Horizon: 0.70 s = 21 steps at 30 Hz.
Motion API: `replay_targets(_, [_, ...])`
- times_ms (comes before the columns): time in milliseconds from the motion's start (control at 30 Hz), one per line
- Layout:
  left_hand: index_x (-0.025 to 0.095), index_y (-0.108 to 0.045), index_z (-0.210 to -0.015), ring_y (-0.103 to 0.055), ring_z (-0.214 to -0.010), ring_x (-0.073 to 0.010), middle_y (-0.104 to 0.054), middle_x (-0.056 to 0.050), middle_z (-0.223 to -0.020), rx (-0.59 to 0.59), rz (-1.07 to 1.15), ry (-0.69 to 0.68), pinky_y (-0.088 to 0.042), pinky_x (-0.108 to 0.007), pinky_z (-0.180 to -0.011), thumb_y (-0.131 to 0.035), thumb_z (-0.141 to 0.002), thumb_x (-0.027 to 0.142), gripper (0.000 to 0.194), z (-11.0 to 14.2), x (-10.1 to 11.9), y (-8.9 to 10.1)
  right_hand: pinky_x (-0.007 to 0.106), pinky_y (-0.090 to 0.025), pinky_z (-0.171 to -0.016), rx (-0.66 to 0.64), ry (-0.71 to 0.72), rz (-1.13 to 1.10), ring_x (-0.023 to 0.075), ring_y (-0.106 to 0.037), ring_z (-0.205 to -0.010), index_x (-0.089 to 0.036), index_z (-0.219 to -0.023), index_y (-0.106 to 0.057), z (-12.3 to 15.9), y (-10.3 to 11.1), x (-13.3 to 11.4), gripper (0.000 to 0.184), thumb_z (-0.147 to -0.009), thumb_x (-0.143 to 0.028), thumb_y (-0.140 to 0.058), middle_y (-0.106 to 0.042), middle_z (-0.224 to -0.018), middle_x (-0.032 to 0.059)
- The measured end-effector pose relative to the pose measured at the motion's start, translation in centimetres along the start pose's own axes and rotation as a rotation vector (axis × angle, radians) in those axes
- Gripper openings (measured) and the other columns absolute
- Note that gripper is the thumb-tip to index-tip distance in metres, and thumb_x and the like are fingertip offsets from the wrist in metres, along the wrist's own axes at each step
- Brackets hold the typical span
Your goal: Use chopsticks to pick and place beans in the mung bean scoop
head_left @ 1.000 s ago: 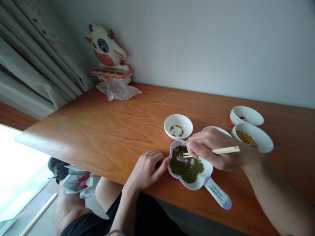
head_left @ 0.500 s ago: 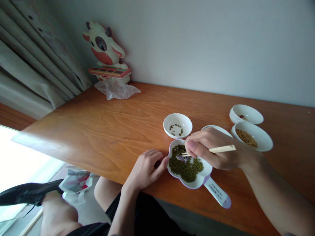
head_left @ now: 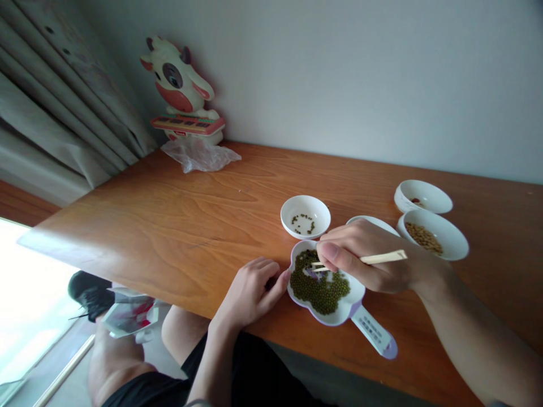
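My right hand (head_left: 369, 257) is closed around a pair of wooden chopsticks (head_left: 382, 258), their tips over the green beans (head_left: 320, 288) in a white flower-shaped dish with a handle (head_left: 339, 316). Whether a bean sits between the tips is too small to tell. My left hand (head_left: 252, 291) rests on the table with its fingers curled, the thumb touching the dish's left rim. Just behind the dish stands a small white bowl (head_left: 305, 216) holding a few green beans.
A wooden table (head_left: 169, 226) runs against a white wall. Two white bowls sit at the right, one with tan beans (head_left: 432, 234), one nearly bare (head_left: 422, 196); another bowl (head_left: 373, 221) hides behind my right hand. A cow-shaped toy (head_left: 182, 93) and plastic wrap (head_left: 199, 155) stand far left.
The chopstick tips have shifted slightly left over the green beans. Both hands stay in place. My foot below the table swung up and back down.
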<state>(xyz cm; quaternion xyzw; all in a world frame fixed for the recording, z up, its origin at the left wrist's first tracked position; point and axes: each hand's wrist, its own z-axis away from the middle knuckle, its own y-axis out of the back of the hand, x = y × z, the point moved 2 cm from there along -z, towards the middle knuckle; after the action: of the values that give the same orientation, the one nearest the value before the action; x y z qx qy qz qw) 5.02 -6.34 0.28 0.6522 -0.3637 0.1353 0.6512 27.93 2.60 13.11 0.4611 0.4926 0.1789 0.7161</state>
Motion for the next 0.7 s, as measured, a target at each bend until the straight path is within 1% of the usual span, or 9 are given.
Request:
replay_targets(167, [0.021,-0.05,-0.077,-0.055,-0.072,-0.0168,-0.058,-0.001,-0.078,0.011,-0.003,0.001,-0.04,-0.031,-0.072,-0.043,-0.117,0.045,0.046,-0.06,0.03,0.04,0.033,-0.029,-0.068,0.007,0.004,-0.001,0.0138,-0.051,-0.066,-0.02,-0.078,-0.053,-0.2,0.08,-0.25,0.061,-0.115,-0.057,-0.022,-0.063,-0.074,-0.0003])
replay_targets(300, [0.021,-0.049,-0.077,-0.055,-0.072,-0.0164,-0.058,-0.001,-0.077,0.012,0.002,0.001,-0.04,-0.031,-0.071,-0.043,-0.117,0.045,0.047,-0.03,0.09,0.09,0.034,-0.031,-0.069,-0.009,0.01,0.002,0.0143,-0.053,-0.068,-0.02,-0.077,-0.054,-0.21,0.05,-0.31,0.06,-0.116,-0.054,-0.022,-0.064,-0.074,0.0004])
replay_targets(500, [0.021,-0.048,-0.077,-0.054,-0.072,-0.0166,-0.057,-0.001,-0.077,0.006,0.002,0.005,-0.04,-0.031,-0.072,-0.043,-0.117,0.045,0.047,-0.06,0.06,0.06,0.033,-0.031,-0.068,0.03,0.039,-0.006,0.0135,-0.051,-0.066,-0.02,-0.078,-0.054,-0.16,-0.24,0.05,0.057,-0.116,-0.053,-0.025,-0.063,-0.073,-0.0005])
replay_targets(700, [0.021,-0.049,-0.077,-0.055,-0.073,-0.0174,-0.058,-0.002,-0.078,0.001,0.005,0.003,-0.041,-0.031,-0.072,-0.043,-0.117,0.045,0.047,-0.09,-0.01,0.02,0.033,-0.032,-0.07,0.011,0.036,-0.028,0.0141,-0.054,-0.068,-0.02,-0.078,-0.055,-0.24,-0.09,-0.1,0.06,-0.116,-0.054,-0.023,-0.064,-0.074,0.0005])
